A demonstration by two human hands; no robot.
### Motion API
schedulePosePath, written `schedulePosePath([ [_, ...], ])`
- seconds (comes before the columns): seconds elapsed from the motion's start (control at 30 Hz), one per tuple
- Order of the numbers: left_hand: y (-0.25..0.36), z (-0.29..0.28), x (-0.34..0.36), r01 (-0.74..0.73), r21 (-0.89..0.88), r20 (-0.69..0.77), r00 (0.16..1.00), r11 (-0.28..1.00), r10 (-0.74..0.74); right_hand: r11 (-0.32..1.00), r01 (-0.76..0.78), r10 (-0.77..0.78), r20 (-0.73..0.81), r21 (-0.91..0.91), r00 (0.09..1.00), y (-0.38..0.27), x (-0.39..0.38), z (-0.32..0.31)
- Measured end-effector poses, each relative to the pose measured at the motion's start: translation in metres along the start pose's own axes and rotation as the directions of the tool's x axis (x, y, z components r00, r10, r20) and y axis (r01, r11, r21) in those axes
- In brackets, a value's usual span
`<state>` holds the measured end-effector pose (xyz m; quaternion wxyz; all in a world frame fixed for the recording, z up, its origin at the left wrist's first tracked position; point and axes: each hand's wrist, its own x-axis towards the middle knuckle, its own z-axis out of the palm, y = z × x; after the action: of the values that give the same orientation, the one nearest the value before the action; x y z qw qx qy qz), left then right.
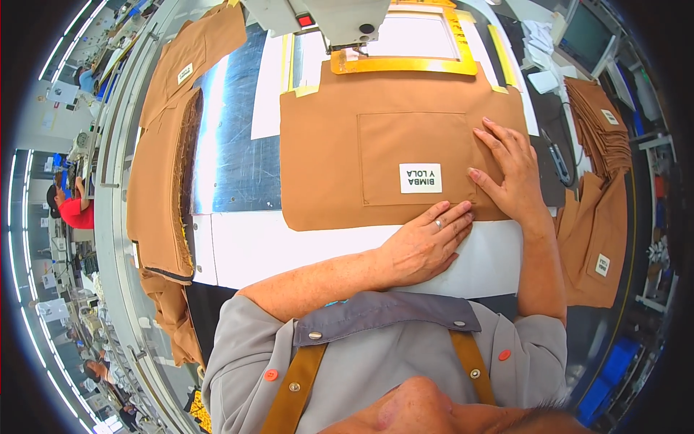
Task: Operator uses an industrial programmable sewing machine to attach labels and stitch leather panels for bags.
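Note:
A brown fabric panel (318, 166) lies flat in front of me, with a stitched square pocket (405, 137) on it. Near the pocket's lower edge is a white label (421, 187) with dark lettering. My left hand (428, 244), a ring on one finger, rests flat across the panel's near edge, fingers stretched out. On the panel's right side lies my right hand (510, 168), open, its fingers spread beside the pocket. The far edge of the panel meets a yellow frame (405, 67) under the sewing machine head (347, 22).
Brown fabric pieces (159, 181) are stacked at the left, beside a shiny metal surface (235, 166). More labelled brown pieces (596, 130) hang or lie at the right. A dark-handled tool (557, 158) lies right of the panel. Farther left, a person in red (76, 212) sits.

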<state>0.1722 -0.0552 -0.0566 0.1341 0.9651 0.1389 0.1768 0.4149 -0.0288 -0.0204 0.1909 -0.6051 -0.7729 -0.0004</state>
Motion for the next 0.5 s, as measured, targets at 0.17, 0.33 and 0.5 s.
schedulePosePath([
  [0.17, -0.005, -0.001, 0.001, 0.066, 0.067, -0.127, 0.99, 0.996, -0.057, 0.998, 0.005, -0.015, -0.151, -0.064, 0.988, 0.013, -0.006, 0.001],
  [0.33, 0.001, -0.015, 0.0, 0.209, 0.131, -0.105, 0.975, 0.969, -0.196, 0.919, -0.3, 0.179, -0.408, -0.256, 0.895, 0.032, -0.014, 0.012],
  [0.5, 0.005, -0.039, -0.007, 0.374, 0.257, -0.076, 0.927, 0.891, -0.367, 0.863, -0.427, 0.301, -0.406, -0.269, 0.863, 0.038, -0.027, 0.011],
])
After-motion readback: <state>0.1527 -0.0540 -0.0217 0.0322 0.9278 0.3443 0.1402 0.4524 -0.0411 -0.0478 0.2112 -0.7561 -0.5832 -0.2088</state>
